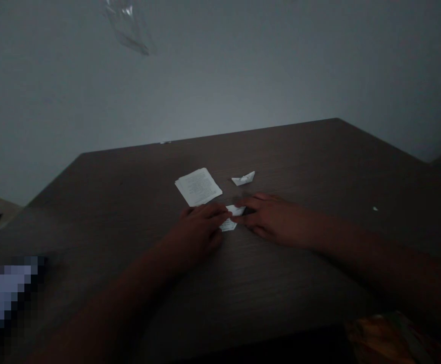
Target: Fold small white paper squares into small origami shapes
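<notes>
Head view: left hand (195,230) and right hand (271,217) meeting over a small folded paper (228,226) on a dark wood table (129,202), grip too dim to tell; just beyond, a printed paper square (198,186) and a paper boat (243,178); possible risk: hasty pressure crumpling the thin folds, or a stray finger nudging the boat.

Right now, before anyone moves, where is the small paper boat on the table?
In the head view, the small paper boat lies on the dark wooden table, just right of the printed paper square and just beyond the right hand.
</notes>
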Available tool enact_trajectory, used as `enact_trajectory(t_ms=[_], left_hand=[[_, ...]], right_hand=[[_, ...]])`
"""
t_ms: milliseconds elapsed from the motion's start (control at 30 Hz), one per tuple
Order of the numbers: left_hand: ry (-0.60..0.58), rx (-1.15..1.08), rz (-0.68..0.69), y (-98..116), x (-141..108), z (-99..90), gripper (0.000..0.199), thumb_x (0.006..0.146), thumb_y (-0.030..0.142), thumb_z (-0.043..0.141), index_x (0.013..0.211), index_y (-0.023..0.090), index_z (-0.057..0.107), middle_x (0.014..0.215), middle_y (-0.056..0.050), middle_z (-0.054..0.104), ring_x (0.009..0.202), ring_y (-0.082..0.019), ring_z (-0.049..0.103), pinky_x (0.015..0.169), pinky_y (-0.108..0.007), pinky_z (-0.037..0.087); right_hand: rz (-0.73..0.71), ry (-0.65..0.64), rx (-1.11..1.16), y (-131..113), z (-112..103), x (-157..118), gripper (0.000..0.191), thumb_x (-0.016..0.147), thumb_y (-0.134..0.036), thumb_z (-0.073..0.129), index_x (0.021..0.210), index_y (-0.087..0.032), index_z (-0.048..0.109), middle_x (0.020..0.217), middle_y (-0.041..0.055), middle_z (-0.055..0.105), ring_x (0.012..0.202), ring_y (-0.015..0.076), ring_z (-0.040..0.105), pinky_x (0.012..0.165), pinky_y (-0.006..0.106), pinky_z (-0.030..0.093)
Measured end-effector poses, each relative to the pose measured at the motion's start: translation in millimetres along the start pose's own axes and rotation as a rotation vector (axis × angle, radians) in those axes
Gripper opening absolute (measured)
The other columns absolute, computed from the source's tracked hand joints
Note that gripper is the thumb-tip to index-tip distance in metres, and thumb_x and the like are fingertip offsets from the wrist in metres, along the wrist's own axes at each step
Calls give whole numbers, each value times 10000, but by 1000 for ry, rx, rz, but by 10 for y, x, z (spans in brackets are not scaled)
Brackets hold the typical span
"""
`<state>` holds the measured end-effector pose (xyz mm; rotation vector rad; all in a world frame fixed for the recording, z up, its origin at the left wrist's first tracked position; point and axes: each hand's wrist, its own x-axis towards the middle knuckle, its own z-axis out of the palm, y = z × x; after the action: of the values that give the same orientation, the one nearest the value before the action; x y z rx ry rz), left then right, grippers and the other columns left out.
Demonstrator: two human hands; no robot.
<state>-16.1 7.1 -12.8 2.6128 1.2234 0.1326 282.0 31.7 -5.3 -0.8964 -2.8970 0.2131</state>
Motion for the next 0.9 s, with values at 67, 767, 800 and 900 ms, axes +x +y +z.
enact_trajectory(t_ms=[67, 767, 800, 900], left_hand=[[-2, 12, -11, 45, 14, -23, 582, 1106, 143, 709, 1671, 258, 787, 1754, -169, 762, 1627, -439, 721, 1391, -723, 539], [64, 28, -46, 161, 83, -10, 416, 1182, 223, 651, 1548, 249, 846, 1610, -147, 831, 1464, -396, 791, 1294, -677, 593], [61, 17, -43, 153, 90, -4, 409, 1185, 225, 654, 1540, 249, 856, 1599, -148, 834, 1460, -397, 792, 1289, -677, 596], [60, -8, -21, 115, 91, 24, 413, 1182, 229, 672, 1541, 269, 874, 1592, -146, 831, 1457, -397, 792, 1272, -664, 614]], right_hand=[[13, -7, -34, -15, 3, -6, 476, 1229, -208, 705, 1677, -308, 832, 1725, 158, 781, 1543, 372, 750, 1310, 601, 637], [266, -51, -155, -61, -162, 21, 343, 1241, -287, 639, 1298, -283, 976, 1513, 178, 869, 1388, 455, 752, 1049, 575, 649], [270, -32, -144, -68, -152, 29, 338, 1243, -296, 640, 1259, -271, 976, 1500, 181, 870, 1377, 448, 754, 1054, 571, 645], [309, -4, -108, -107, -118, 70, 323, 1248, -332, 664, 1179, -249, 968, 1420, 179, 884, 1349, 431, 767, 1077, 566, 638]])
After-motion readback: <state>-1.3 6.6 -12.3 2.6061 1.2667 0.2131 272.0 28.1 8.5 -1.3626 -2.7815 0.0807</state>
